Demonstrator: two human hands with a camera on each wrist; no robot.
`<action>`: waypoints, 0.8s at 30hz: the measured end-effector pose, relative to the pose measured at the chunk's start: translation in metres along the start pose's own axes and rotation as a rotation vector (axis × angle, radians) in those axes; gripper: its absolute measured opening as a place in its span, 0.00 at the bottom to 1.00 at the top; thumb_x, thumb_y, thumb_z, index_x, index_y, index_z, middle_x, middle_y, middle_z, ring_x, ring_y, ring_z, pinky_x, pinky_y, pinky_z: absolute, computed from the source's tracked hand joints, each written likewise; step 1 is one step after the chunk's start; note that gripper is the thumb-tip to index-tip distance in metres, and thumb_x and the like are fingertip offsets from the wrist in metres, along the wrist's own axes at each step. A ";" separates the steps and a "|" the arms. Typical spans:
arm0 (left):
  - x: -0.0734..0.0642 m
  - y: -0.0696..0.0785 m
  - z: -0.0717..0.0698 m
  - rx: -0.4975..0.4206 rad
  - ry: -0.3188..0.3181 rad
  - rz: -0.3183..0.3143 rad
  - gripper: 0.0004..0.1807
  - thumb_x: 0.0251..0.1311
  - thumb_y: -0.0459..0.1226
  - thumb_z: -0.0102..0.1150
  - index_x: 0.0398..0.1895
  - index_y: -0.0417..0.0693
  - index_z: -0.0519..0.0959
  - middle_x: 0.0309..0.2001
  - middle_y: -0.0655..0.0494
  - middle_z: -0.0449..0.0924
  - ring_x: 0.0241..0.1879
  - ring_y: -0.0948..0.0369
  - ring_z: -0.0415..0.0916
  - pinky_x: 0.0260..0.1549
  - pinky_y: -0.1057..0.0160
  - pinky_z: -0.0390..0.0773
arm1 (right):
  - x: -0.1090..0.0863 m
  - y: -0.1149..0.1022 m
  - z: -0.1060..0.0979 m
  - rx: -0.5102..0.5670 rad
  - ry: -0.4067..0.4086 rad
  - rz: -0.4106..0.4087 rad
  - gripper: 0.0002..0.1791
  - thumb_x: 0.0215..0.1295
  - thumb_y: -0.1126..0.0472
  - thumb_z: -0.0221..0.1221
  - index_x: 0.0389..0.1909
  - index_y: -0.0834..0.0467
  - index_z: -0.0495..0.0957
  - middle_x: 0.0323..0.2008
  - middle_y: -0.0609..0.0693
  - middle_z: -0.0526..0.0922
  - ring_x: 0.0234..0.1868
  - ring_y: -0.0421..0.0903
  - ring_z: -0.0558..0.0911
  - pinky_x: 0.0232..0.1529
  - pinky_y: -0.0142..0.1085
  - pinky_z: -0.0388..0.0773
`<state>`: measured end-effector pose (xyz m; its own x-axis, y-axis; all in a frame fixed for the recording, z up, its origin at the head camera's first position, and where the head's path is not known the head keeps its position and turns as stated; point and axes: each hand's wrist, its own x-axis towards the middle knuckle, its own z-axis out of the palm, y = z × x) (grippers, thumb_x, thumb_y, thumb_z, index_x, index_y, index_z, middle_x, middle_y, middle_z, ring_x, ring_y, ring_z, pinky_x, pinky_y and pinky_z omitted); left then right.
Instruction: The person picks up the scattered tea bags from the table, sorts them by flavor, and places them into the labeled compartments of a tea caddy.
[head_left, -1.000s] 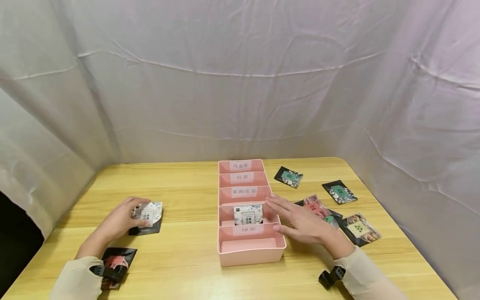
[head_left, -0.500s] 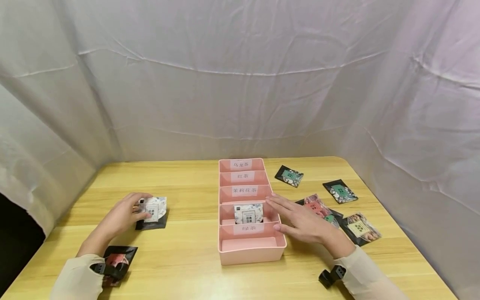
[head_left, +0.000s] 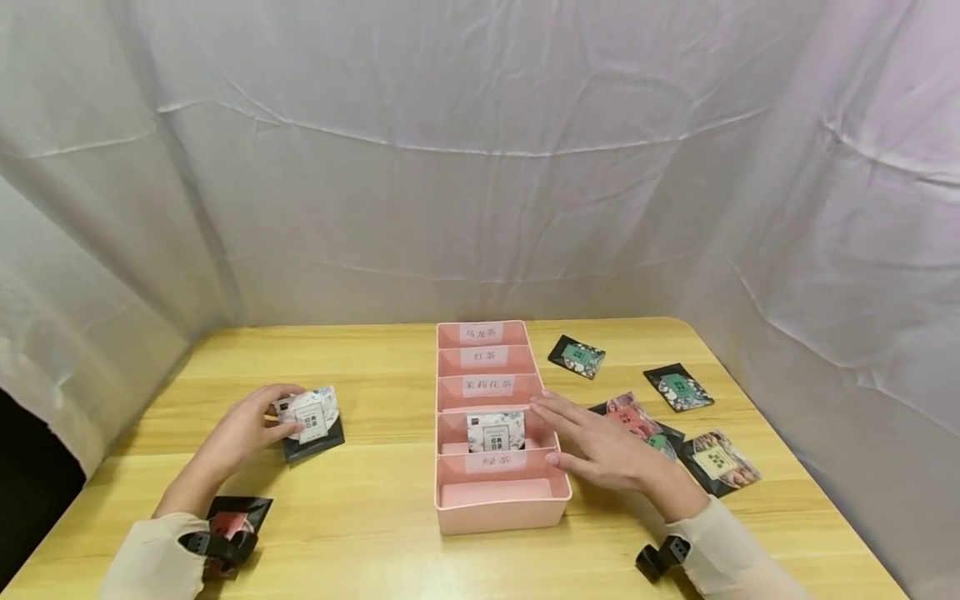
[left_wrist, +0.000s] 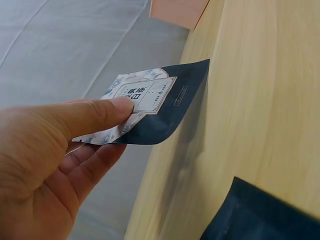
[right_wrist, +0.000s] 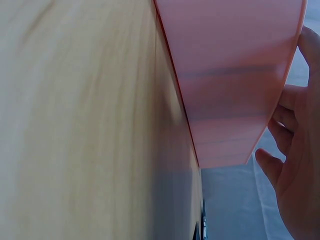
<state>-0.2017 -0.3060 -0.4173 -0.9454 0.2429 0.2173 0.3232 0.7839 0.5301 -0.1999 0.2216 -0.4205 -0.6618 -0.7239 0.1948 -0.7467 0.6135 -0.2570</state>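
My left hand pinches a black-and-white tea sachet on the left of the table. In the left wrist view the thumb lies on the printed face of this sachet, with fingers beneath, and it is tilted above the wood. A pink divided box with labelled compartments stands mid-table. One similar white tea sachet stands upright in its second compartment from the front. My right hand rests with extended fingers at the box's right rim; the right wrist view has this hand beside the pink wall.
A dark sachet with a red label lies partly hidden under the left wrist. Right of the box lie green-label sachets, a red-label sachet overlapping another, and a yellow-label sachet. A pale curtain hangs behind the table.
The left hand has lifted the tea sachet slightly and moved it a little to the right, turning it. The right hand and the box stay in place.
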 end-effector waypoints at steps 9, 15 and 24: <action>-0.001 0.009 -0.002 0.013 0.031 0.012 0.22 0.59 0.32 0.67 0.57 0.40 0.76 0.50 0.42 0.79 0.41 0.49 0.80 0.38 0.50 0.81 | 0.000 0.000 0.001 0.001 0.008 -0.004 0.38 0.71 0.41 0.51 0.77 0.48 0.52 0.76 0.52 0.53 0.74 0.51 0.55 0.67 0.56 0.62; 0.000 0.014 -0.002 0.015 0.052 0.021 0.18 0.64 0.35 0.63 0.56 0.43 0.77 0.48 0.44 0.81 0.41 0.50 0.80 0.37 0.51 0.80 | -0.001 0.001 0.002 0.002 0.006 0.005 0.38 0.71 0.41 0.51 0.77 0.48 0.52 0.76 0.51 0.53 0.75 0.50 0.55 0.67 0.55 0.61; 0.001 0.025 -0.003 0.028 0.080 0.061 0.16 0.64 0.35 0.62 0.55 0.46 0.78 0.47 0.49 0.82 0.38 0.56 0.80 0.33 0.56 0.80 | 0.001 0.001 0.001 0.004 -0.001 -0.002 0.38 0.71 0.41 0.51 0.77 0.48 0.52 0.76 0.51 0.52 0.75 0.50 0.54 0.68 0.55 0.61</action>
<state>-0.1941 -0.2874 -0.4017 -0.9174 0.2447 0.3138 0.3774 0.7851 0.4910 -0.2007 0.2212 -0.4214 -0.6600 -0.7257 0.1944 -0.7480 0.6106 -0.2603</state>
